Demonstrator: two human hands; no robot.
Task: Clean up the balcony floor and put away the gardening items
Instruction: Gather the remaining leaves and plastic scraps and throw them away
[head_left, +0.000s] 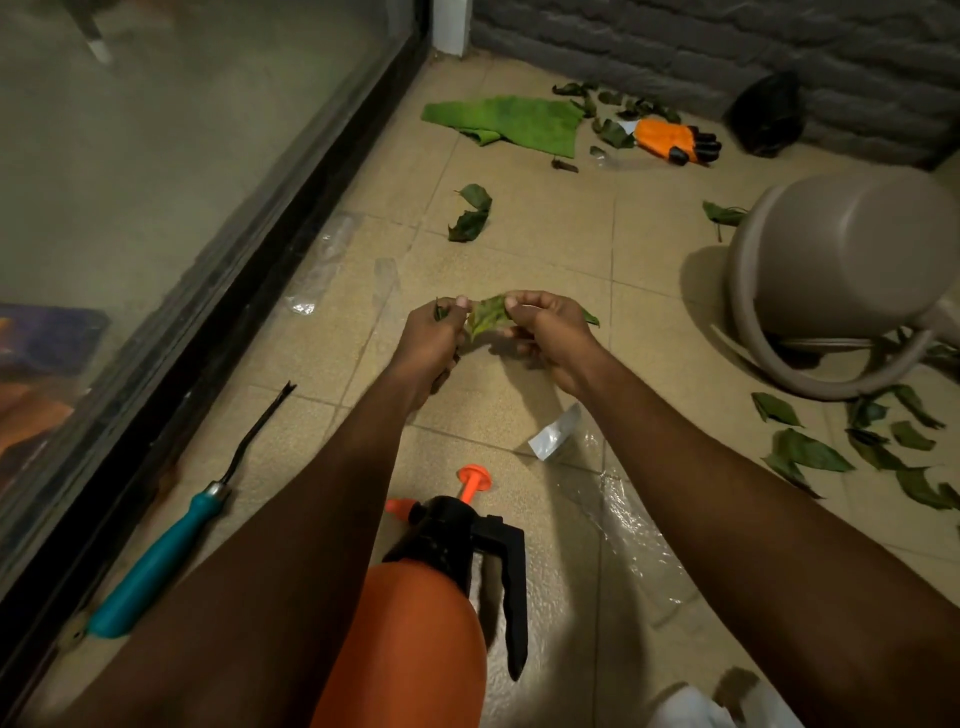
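While both hands hover over the tiles (519, 249), a green leaf (488, 314) is pinched between them: left hand (434, 332) curled on one end w/ other leaf bits, right hand (550, 332) curled on the other. Looks like leaf-gathering, early on. Next, probably: bunch it into one hand, then reach for loose leaves (810, 452) by the tipped watering can (841, 270); sprayer (441, 571) & weeder (156, 561) not yet put away.

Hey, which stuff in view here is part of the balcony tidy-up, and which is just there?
For the job: leaf between left hand and right hand, loose leaves, teal weeder, orange sprayer, orange glove, watering can, green cloth.
Just there: glass door, brick wall.
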